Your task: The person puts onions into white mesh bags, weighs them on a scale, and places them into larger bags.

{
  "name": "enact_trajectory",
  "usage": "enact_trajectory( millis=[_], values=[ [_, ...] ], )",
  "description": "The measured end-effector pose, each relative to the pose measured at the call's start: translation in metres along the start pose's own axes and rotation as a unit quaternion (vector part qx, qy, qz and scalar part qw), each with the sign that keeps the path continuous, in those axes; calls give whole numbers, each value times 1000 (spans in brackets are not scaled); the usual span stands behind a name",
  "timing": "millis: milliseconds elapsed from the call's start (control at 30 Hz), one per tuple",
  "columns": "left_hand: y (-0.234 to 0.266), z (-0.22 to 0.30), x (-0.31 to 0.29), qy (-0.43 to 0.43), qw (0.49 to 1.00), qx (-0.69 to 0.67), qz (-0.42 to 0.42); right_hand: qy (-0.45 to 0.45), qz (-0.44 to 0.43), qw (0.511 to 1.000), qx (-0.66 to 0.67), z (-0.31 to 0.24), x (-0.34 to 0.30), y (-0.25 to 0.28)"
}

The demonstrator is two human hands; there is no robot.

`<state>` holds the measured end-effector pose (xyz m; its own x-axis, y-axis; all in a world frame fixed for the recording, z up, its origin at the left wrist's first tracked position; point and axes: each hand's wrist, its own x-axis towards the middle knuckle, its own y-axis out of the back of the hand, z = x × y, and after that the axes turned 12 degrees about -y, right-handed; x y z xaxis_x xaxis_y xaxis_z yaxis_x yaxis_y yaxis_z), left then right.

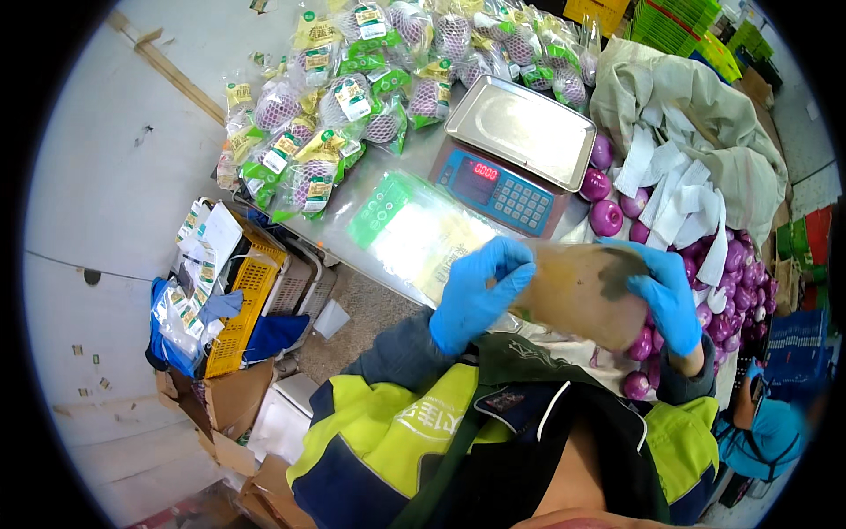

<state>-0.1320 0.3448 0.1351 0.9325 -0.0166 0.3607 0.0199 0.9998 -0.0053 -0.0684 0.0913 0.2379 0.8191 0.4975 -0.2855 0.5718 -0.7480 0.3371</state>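
Observation:
A tan, smooth-looking rounded thing [582, 286] with a dark grey patch is up in front of my chest; its kind is not clear. My right hand [663, 295], in a blue glove, grips its right side. At its left edge, my blue-gloved left hand [480, 291] has thumb and fingers pinched together; what they pinch, if anything, cannot be made out. Just beyond the left hand, flat clear bags with green print [401, 225] lie on the metal table. Behind the hands stands a blue digital scale [507, 189] with a bare steel pan [524, 128].
Packed onions in netting and clear bags [352, 97] crowd the table's far left. Loose purple onions [608, 216] lie at the right under white strips and a woven sack [679, 79]. A yellow basket [247, 295] stands at left. Someone in a blue top [767, 432] is at lower right.

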Motion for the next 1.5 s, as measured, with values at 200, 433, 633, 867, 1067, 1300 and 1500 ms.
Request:
enact_trajectory(
  millis=[200, 433, 633, 867, 1067, 1300, 1500],
  values=[
    [12, -78, -24, -104, 971, 210, -36, 42, 40, 998, -29, -18, 4, 24],
    [51, -123, 9, 77, 974, -24, 213, 160, 348, 920, 88, 60, -23, 113],
    [171, -24, 69, -65, 912, 146, 379, -114, 179, 963, 165, 191, 22, 19],
    [360, -61, 162, -73, 630, 727, 265, -73, 51, 995, -34, 213, 79, -61],
    [382, -231, 164, 121, 390, 913, -4, -87, 435, 893, 81, 234, 105, 68],
    [378, -201, 160, -22, 593, 796, 121, -53, 712, 623, -319, 256, 127, 189],
    [292, -150, 144, -195, 692, 694, 44, -6, 525, 552, -648, 264, 134, 264]
  ],
)
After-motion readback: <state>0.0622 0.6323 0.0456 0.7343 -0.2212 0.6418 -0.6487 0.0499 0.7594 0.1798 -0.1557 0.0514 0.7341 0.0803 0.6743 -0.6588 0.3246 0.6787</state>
